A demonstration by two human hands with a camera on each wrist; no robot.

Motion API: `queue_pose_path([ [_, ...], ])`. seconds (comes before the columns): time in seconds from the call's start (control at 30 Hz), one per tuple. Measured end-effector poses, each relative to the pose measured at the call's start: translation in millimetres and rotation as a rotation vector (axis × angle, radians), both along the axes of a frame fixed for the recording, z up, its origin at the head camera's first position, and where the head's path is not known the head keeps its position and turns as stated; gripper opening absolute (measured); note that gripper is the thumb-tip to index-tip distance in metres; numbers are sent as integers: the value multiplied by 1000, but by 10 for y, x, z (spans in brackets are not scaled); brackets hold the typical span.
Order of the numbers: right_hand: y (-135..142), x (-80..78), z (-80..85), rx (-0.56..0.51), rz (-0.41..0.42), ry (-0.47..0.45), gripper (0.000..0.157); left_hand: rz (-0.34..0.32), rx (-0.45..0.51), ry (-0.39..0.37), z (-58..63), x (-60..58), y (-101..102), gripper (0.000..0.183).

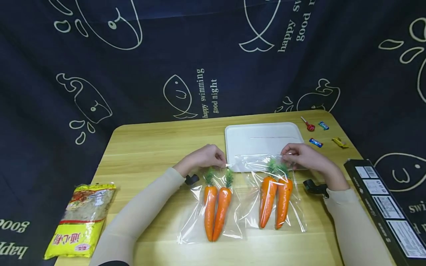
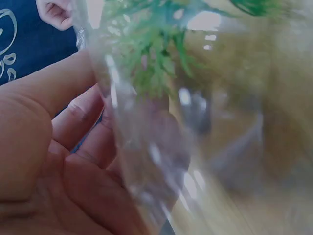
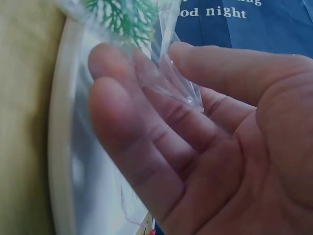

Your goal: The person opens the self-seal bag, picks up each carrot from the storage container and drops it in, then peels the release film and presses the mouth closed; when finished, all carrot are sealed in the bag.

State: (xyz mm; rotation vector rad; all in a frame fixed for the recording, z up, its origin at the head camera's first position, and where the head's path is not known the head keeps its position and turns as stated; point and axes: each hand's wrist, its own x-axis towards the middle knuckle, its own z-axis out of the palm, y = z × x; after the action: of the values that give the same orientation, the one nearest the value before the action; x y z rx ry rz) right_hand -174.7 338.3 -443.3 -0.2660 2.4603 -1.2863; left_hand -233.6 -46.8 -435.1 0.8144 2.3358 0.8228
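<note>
Two clear plastic bags, each with two orange toy-like carrots with green tops, hang side by side in the head view. My left hand [image 1: 209,156] pinches the top edge of the left bag [image 1: 194,218], which holds carrots [image 1: 209,207]. My right hand [image 1: 304,157] pinches the upper right corner of the right bag [image 1: 301,218], around carrots [image 1: 267,199]. In the left wrist view, plastic [image 2: 146,166] lies between thumb and fingers, near green leaves [image 2: 156,54]. The right wrist view shows thumb and fingers on the plastic [image 3: 168,81].
Behind the bags lies a white tray [image 1: 259,138] on the wooden table [image 1: 159,144]. A lollipop [image 1: 310,127] and several wrapped candies [image 1: 316,142] sit at the back right. A yellow food packet [image 1: 80,221] is at left, a long black box [image 1: 382,207] at right.
</note>
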Motion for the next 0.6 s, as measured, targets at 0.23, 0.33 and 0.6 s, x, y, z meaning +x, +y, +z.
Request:
queue_pose_path([
  [0.23, -39, -39, -51, 14, 13, 7, 20, 100, 44, -14, 41, -53, -137, 10],
  [0.33, -42, -53, -60, 49, 10, 20, 21, 95, 34, 19, 54, -56, -178, 14],
  [0.6, 13, -38, 60, 217, -71, 203, 27, 208, 95, 259, 334, 37, -463, 32],
])
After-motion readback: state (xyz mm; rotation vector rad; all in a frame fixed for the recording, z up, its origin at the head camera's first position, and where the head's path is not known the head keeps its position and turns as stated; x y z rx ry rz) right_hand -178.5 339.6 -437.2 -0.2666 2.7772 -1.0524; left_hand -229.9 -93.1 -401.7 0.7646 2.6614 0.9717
